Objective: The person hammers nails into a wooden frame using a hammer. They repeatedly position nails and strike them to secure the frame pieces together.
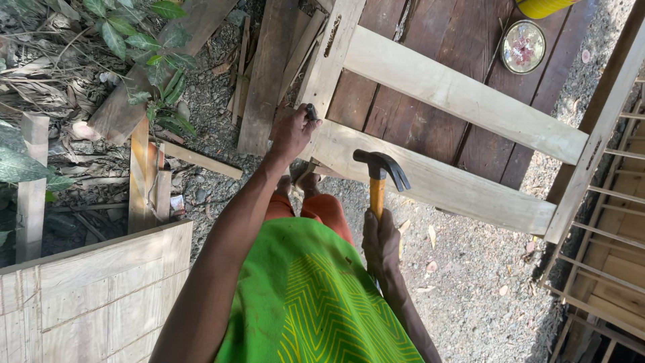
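Observation:
My right hand (380,243) grips the wooden handle of a claw hammer (381,169), whose dark head is raised just in front of the lower rail of a pale wooden frame (457,91). My left hand (291,130) is closed on a small dark object pressed against the frame's left upright, where the lower rail meets it. I cannot tell what the dark object is. A green patterned shirt and orange shorts fill the bottom middle of the view.
Dark brown planks (443,40) lie under the frame. Loose boards (269,67) and a leafy plant (144,47) are at upper left. A pale panelled board (94,296) stands at lower left, a slatted wooden rack (605,255) at right, and a round tin lid (523,46) above.

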